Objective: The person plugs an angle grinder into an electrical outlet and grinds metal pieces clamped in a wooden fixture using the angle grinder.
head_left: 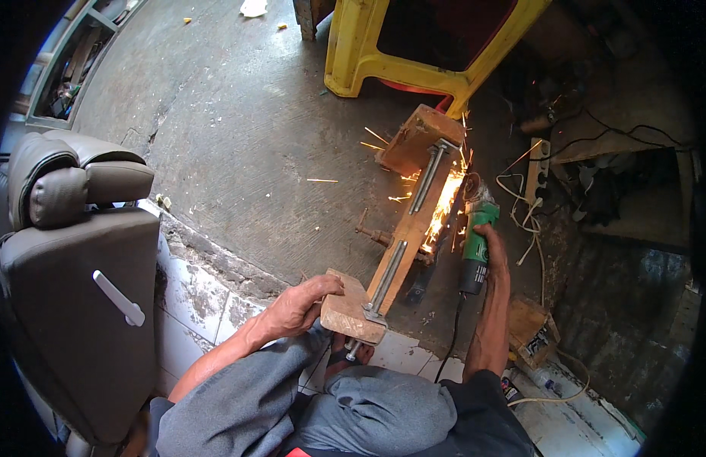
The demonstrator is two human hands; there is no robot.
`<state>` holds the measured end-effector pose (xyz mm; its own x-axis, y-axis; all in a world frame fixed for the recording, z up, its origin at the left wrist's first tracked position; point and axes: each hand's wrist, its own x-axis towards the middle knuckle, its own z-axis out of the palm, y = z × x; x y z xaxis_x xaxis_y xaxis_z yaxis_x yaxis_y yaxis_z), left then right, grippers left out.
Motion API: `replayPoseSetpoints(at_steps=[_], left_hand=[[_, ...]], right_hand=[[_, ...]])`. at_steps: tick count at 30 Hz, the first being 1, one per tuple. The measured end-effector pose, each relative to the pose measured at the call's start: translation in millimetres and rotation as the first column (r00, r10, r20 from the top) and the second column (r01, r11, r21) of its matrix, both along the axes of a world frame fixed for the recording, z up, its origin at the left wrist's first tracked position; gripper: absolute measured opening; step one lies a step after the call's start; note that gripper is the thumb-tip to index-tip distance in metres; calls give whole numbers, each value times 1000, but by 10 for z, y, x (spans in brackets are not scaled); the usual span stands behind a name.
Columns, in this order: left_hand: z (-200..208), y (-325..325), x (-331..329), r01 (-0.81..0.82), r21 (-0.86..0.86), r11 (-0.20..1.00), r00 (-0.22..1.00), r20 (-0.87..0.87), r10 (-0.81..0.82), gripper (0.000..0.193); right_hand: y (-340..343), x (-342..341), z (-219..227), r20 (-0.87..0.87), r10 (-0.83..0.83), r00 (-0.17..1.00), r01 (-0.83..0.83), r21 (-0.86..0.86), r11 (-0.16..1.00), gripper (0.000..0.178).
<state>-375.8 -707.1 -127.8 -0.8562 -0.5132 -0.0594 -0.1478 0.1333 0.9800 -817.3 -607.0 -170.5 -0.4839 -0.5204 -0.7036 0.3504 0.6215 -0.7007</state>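
My right hand [493, 247] is wrapped round a green angle grinder [482, 215], its disc end pointing away from me. Bright sparks [446, 202] spray along the right side of a long wooden beam [408, 232] with a wooden block across each end. My left hand [301, 306] grips the near wooden block [354, 318], fingers over its top. Metal rods [389, 276] lie along the beam, and a bolt end pokes out below the near block. The far wooden block [420, 141] sits tilted. Where exactly the disc touches is hidden by glare.
A yellow plastic stool [353, 53] stands just beyond the far block. To my left is a grey car seat [82, 289]. A rusty clamp handle [374, 233] juts left from the beam. Cables and a power strip [537, 171] lie at right, near a wooden block [526, 327].
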Motion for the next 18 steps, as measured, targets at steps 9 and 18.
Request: replayPoseSetpoints(at_steps=[9,18], left_hand=[[21,-8,7,2,11,1000,1000,-7,-2,47],[-29,10,-15,8,-9,1000,999,-44,-8,47]], right_hand=[[-60,72,109,16,-103,995,103,-16,995,42],[-18,-201,-173,-145,-19,989,12,-51,999,38]])
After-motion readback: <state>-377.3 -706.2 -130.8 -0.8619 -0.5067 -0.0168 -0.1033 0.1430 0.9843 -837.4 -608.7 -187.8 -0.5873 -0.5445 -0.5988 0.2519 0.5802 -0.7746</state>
